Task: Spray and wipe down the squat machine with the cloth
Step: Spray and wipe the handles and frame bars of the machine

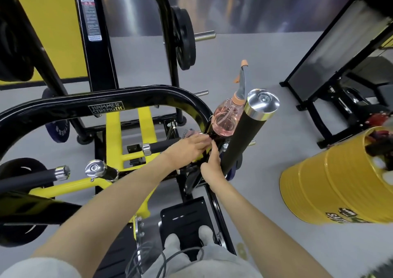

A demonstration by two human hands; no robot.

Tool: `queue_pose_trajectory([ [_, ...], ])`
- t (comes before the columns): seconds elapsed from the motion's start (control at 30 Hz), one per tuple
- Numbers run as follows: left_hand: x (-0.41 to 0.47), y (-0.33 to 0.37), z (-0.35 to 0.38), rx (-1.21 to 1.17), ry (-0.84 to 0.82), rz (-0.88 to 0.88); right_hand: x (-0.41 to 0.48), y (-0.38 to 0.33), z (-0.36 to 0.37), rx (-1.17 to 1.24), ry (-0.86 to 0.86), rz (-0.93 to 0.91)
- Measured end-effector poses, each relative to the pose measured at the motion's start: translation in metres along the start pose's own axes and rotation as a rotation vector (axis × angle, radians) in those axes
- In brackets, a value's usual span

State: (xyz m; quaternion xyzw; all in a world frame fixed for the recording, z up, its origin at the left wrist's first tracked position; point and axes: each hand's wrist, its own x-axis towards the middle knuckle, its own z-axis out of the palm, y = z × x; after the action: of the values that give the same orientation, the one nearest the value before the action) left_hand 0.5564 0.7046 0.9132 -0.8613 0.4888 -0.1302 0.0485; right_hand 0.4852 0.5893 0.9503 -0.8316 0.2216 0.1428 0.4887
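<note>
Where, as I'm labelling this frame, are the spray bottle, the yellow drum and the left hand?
spray bottle [224,118]: head view, on its pink body.
yellow drum [319,188]: head view, on its side wall.
left hand [190,145]: head view, on its back.

A gym, black-and-yellow squat machine [148,95] (Hammer Strength label [106,107]), weight plates [184,41] on pegs, grey floor [255,65]

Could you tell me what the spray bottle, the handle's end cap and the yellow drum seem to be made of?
Spray bottle: probably clear plastic, since the pink liquid shows through. End cap: polished metal with mirror-like reflections. Yellow drum: likely painted steel, glossy with ribbed rings.
</note>
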Motion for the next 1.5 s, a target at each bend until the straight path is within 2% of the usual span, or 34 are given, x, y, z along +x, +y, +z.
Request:
queue_pose_trajectory([
  [0.07, -0.010, 0.008, 0.008, -0.019, -0.032, 0.041, 0.000, 0.000, -0.001, -0.019, -0.004, 0.025],
  [0.1, -0.016, 0.017, 0.015, -0.097, -0.042, -0.002, -0.002, -0.001, -0.002, -0.009, -0.004, 0.032],
  [0.17, -0.024, 0.039, 0.017, -0.420, -0.091, -0.232, -0.002, -0.001, -0.002, -0.006, -0.027, 0.018],
  [0.23, -0.021, 0.058, 0.008, -0.899, -0.081, -0.638, -0.005, -0.003, -0.005, -0.043, -0.067, -0.003],
  [0.33, 0.007, 0.062, 0.001, -1.755, 0.161, -1.515, -0.008, -0.003, -0.009, 0.038, -0.017, -0.060],
  [0.37, 0.015, 0.061, 0.002, -2.008, 0.255, -1.731, -0.009, -0.002, -0.011, 0.060, -0.013, -0.077],
  [0.4, 0.024, 0.057, 0.003, -2.199, 0.342, -1.809, -0.009, -0.001, -0.012, 0.058, -0.011, -0.086],
  [0.43, 0.030, 0.052, 0.006, -2.362, 0.432, -1.779, -0.010, 0.000, -0.012, 0.052, -0.016, -0.088],
  [0.5, 0.042, 0.043, 0.002, -2.597, 0.595, -1.608, -0.009, 0.002, -0.011, 0.046, -0.030, -0.098],
  [0.57, 0.050, 0.040, 0.002, -2.721, 0.722, -1.532, -0.009, 0.003, -0.010, 0.024, -0.065, -0.098],
  [0.63, 0.053, 0.045, 0.005, -2.798, 0.742, -1.526, -0.008, 0.005, -0.010, 0.003, -0.073, -0.088],
  [0.7, 0.053, 0.048, 0.005, -2.781, 0.691, -1.567, -0.004, 0.006, -0.009, -0.002, -0.063, -0.088],
  [0.83, 0.045, 0.049, 0.014, -2.737, 0.782, -1.594, -0.003, 0.005, -0.010, -0.170, -0.147, 0.004],
  [0.93, 0.034, 0.060, 0.018, -2.678, 0.686, -1.654, -0.001, 0.005, -0.008, -0.082, -0.117, -0.020],
  [1.0, 0.028, 0.068, 0.018, -2.644, 0.681, -1.624, 0.002, 0.005, -0.007, -0.126, -0.089, -0.011],
  [1.1, 0.017, 0.071, 0.019, -2.657, 0.697, -1.584, 0.003, 0.004, -0.009, -0.245, -0.148, 0.003],
  [1.27, 0.023, 0.061, 0.007, -2.499, 0.529, -1.733, 0.002, 0.007, -0.013, -0.306, -0.204, 0.021],
  [1.5, 0.039, 0.051, -0.001, -2.610, 0.608, -1.657, 0.003, 0.011, -0.014, -0.266, -0.157, -0.042],
])
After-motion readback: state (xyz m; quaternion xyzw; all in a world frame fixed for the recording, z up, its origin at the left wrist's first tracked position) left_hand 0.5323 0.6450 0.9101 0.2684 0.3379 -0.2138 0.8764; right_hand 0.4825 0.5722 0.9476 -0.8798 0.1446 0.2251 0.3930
